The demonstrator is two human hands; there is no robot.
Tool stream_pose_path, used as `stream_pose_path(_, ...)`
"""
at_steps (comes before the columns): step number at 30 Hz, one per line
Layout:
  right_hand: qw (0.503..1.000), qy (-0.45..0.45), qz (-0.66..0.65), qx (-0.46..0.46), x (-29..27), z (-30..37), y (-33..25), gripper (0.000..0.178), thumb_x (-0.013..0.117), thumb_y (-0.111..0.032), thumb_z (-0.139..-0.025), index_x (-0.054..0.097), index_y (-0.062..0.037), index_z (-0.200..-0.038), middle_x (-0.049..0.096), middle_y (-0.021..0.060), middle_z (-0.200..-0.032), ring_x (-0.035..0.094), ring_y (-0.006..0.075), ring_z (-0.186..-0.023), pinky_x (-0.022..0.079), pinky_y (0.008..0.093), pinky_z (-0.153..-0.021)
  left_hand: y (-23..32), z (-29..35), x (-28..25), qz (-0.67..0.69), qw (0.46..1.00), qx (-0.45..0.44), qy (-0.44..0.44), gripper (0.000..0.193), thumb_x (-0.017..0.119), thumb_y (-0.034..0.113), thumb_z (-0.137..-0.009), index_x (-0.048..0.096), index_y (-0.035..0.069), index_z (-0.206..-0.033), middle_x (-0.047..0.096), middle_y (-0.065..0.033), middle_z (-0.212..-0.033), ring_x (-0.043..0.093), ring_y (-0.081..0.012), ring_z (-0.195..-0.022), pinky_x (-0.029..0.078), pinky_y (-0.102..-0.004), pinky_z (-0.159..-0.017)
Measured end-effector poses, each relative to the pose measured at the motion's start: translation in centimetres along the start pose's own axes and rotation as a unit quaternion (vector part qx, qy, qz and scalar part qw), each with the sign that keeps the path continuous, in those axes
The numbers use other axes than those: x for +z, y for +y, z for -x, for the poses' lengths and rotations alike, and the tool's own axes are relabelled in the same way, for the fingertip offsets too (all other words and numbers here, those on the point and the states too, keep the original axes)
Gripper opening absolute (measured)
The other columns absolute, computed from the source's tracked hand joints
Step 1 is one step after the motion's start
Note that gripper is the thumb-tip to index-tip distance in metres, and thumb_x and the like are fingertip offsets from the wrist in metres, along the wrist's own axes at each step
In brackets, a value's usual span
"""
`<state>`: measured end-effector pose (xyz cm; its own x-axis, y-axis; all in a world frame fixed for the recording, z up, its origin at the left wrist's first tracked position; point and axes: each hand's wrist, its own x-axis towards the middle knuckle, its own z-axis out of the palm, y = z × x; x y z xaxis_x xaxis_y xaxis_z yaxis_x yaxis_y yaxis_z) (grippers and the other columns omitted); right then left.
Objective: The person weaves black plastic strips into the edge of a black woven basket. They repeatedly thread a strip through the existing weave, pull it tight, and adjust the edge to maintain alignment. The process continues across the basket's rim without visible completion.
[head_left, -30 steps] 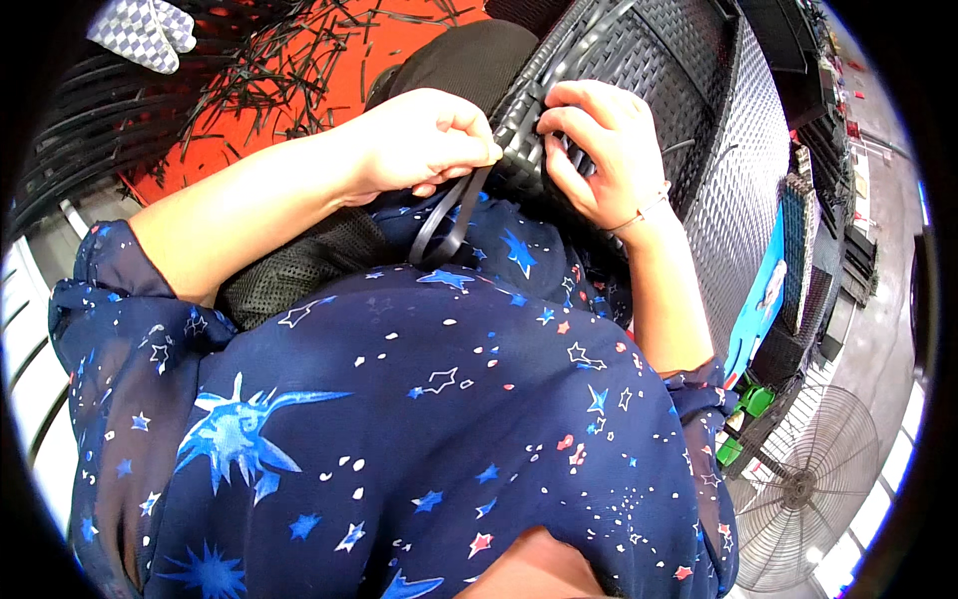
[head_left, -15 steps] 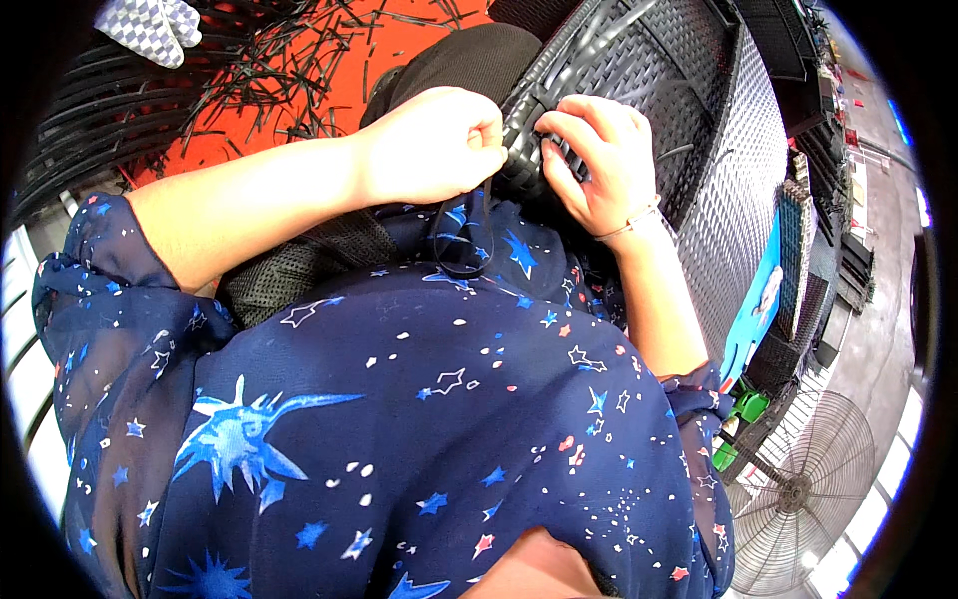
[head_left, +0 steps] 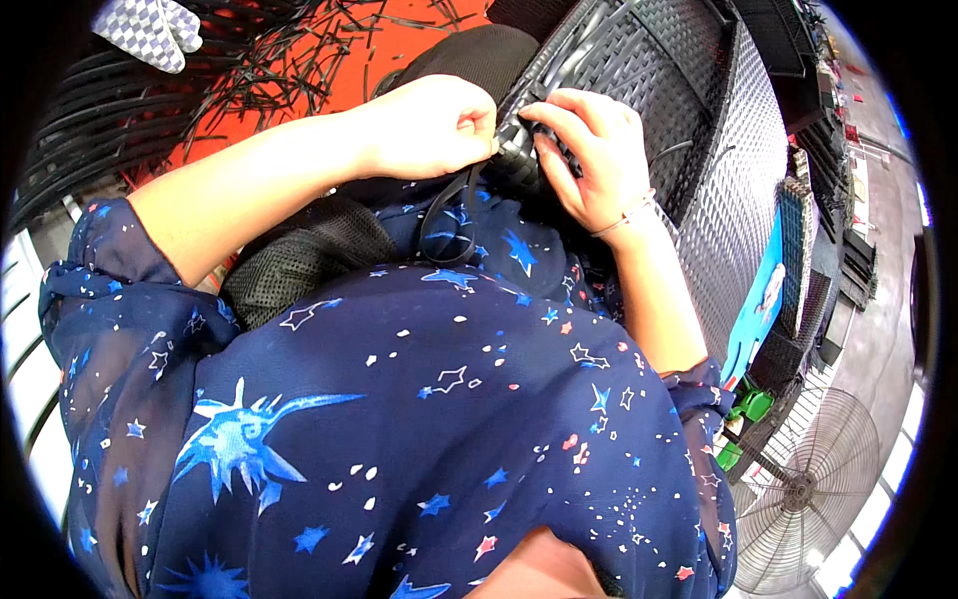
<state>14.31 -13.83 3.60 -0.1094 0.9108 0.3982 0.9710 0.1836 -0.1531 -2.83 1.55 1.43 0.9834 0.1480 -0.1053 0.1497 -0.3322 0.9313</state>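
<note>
A dark woven wicker piece [head_left: 689,90] of flat plastic strips leans against my lap, its bound rim towards me. My left hand [head_left: 429,125] is closed in a pinch at the left of that rim, on a thin black plastic strip [head_left: 427,225]. The strip's slack hangs in a loop below the fingers, over my blue star-print blouse. Just across the rim, my right hand [head_left: 599,165] curls with index finger and thumb on the woven edge [head_left: 516,135]. Its other fingers are bent, and what lies beneath them is partly hidden.
Cut black strips [head_left: 289,85] litter a red surface [head_left: 349,55] ahead. Long black strips [head_left: 90,130] bunch at the left, near a checkered slipper-like item [head_left: 150,30]. More wicker pieces [head_left: 798,240] stand at the right, with a large floor fan [head_left: 798,489] behind.
Both hands have shifted slightly left and up along the rim. The strip's loop below my left hand has swung left and looks wider.
</note>
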Motion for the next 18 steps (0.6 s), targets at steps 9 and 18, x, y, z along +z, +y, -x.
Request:
stream_pose_path(9,0.995,-0.077,0.001,-0.056,-0.5,-1.8,1.1,0.021,0.064,-0.019,-0.072,0.064,-0.0127,-0.092,0.060,0.0024,-0.101,0.058,0.0222,-0.091,0.042,0.0383,-0.084,-0.4,0.4,0.7,0.041,0.998,-0.046,0.016,0.018,0.062,0.014,-0.090,0.056,0.003,-0.077,0.046,0.0063,-0.061,0.039,-0.0029,-0.059,0.034,-0.0253,-0.052)
stream_pose_path(18,1.000,-0.012,0.006,-0.023,-0.9,-0.2,0.1,0.020,0.069,-0.014,-0.068,0.066,-0.0124,-0.088,0.060,0.0012,-0.094,0.060,0.0210,-0.086,0.042,0.0361,-0.080,1.3,-0.5,-1.6,-0.036,0.994,0.011,-0.102,0.022,0.063,0.016,-0.089,0.054,0.001,-0.075,0.047,0.0007,-0.058,0.043,-0.0076,-0.056,0.037,-0.0287,-0.051)
